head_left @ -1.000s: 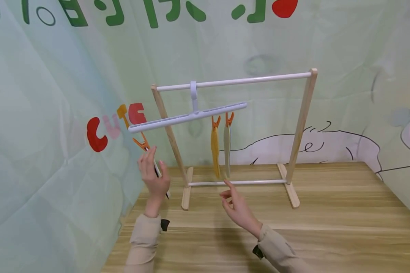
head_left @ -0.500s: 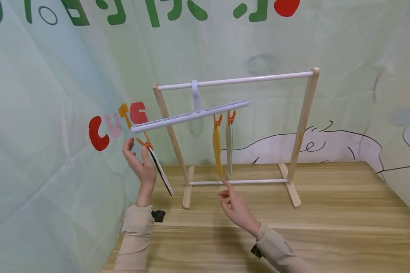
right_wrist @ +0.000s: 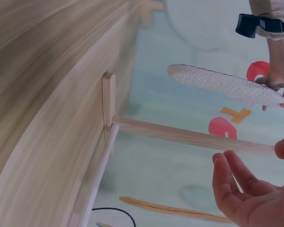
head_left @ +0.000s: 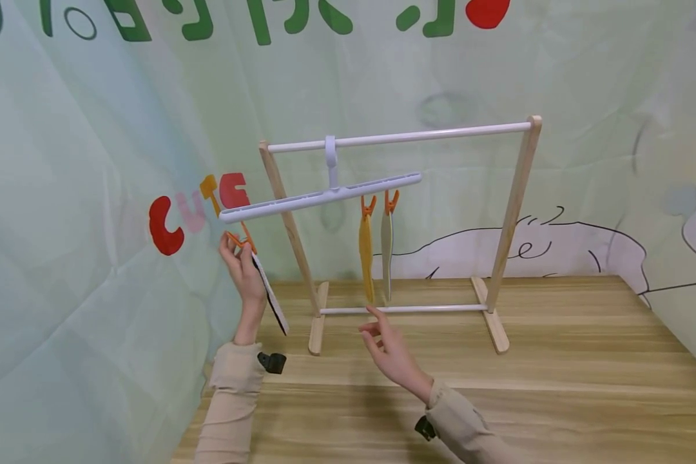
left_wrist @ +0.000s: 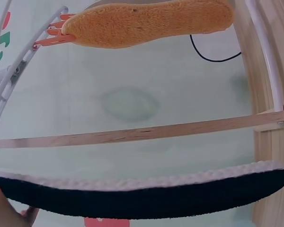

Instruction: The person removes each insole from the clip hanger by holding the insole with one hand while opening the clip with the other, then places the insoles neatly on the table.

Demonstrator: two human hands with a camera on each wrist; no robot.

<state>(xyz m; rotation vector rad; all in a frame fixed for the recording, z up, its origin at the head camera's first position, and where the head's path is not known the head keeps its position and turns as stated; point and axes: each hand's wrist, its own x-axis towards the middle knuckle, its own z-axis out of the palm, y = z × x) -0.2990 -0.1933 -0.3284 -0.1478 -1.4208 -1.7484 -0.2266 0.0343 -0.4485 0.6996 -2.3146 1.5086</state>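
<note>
A pale-purple hanger (head_left: 278,207) hangs aslant from the rack's top rod. At its left end, an orange clip (head_left: 248,238) carries an insole (head_left: 271,296), fleecy white on one face and dark on the other, as the left wrist view shows. My left hand (head_left: 248,280) pinches this clip between thumb and fingers. Farther right, two more orange clips hold a yellow-orange fleecy insole (head_left: 366,258) and a pale insole (head_left: 386,258). My right hand (head_left: 393,354) is just below the yellow-orange insole's lower end, index finger extended, holding nothing.
The wooden rack has a white top rod (head_left: 429,136), a white lower rod (head_left: 429,309) and posts with feet (head_left: 490,322). It stands at the back of the wood-grain table (head_left: 586,374). A printed cloth backdrop (head_left: 93,290) rises close behind and to the left.
My left hand left the insole's side, moved up and left, then came onto the orange clip. The hanging insoles sway slightly. My right hand has shifted a little to the left.
</note>
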